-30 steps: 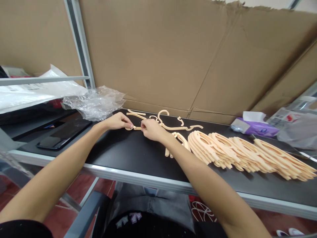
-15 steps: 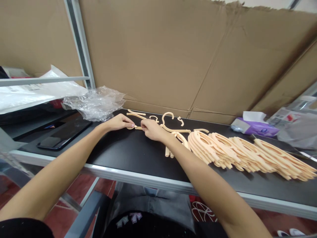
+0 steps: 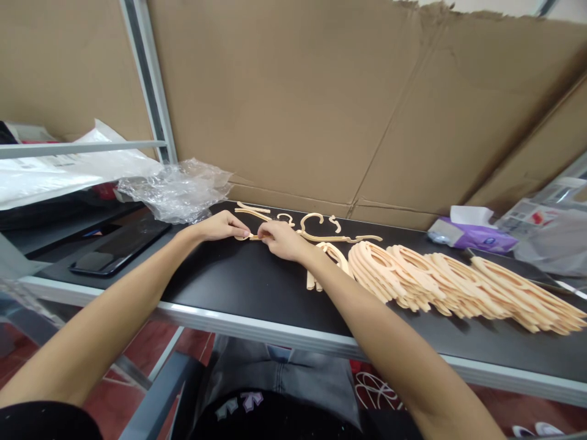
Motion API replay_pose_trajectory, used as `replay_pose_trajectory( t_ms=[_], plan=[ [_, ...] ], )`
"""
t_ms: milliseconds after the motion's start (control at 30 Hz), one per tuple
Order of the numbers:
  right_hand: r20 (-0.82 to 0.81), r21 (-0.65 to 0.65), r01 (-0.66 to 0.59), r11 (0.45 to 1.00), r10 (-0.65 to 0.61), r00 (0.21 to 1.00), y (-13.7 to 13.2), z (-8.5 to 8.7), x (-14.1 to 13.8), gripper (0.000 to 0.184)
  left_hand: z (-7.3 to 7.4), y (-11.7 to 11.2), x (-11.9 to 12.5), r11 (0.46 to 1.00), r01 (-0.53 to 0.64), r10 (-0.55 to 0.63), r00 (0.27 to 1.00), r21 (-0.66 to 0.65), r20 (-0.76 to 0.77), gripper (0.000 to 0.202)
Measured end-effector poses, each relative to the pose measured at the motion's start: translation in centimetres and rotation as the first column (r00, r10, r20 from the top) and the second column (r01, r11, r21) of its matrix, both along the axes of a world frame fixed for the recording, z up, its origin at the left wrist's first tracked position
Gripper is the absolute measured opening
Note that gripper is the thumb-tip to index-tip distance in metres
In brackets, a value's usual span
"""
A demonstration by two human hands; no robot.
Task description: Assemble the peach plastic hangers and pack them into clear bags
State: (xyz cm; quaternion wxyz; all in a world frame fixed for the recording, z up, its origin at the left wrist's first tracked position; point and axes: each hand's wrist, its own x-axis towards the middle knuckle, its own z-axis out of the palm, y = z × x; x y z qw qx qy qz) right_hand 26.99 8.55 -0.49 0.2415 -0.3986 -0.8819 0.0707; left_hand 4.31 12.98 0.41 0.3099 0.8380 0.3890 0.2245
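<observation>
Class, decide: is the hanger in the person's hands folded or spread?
Spread: the hanger extends right of its hook and left to the left hand.

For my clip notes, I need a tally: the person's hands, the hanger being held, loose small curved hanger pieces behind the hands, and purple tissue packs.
Left hand and right hand: 2
Held hanger: 1
Loose curved pieces: 2
Purple tissue pack: 1
Total: 6
The stacked hangers overlap too much to count.
</observation>
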Motion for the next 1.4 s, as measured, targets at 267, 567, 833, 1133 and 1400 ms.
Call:
replay_pose_trajectory(
  t_ms=[267, 567, 833, 1133, 1400],
  plan=[
    [0.019, -0.004, 0.046, 0.999, -0.046, 0.999, 0.3, -0.2, 0.0, 0.025, -0.2, 0.0, 0.1, 0.993, -0.065, 0.07, 0.996, 0.097, -0.049, 0.031],
    [0.112, 0.004, -0.001, 1.0, 0.0, 0.994, 0.2, 0.4, -0.1, 0.027, 0.2, -0.8, 0.4, 0.962, -0.052, 0.085, 0.99, 0.267, -0.116, 0.024],
    [0.089, 0.003, 0.002, 1.0, -0.002, 0.996, 0.4, 0.3, 0.0, 0.026, -0.1, -0.1, 0.2, 0.995, -0.034, 0.04, 0.997, 0.091, -0.063, 0.036],
    [0.053, 0.013, 0.0, 1.0, -0.001, 0.999, 0.5, 0.1, 0.0, 0.025, -0.2, -0.3, 0.3, 0.997, -0.051, 0.054, 0.998, 0.056, -0.044, 0.034],
    [0.075, 0.001, -0.011, 1.0, 0.011, 0.997, 0.3, 0.4, 0.0, 0.027, 0.1, -0.1, 0.3, 0.996, -0.082, 0.082, 0.997, -0.017, 0.0, 0.031]
  ],
)
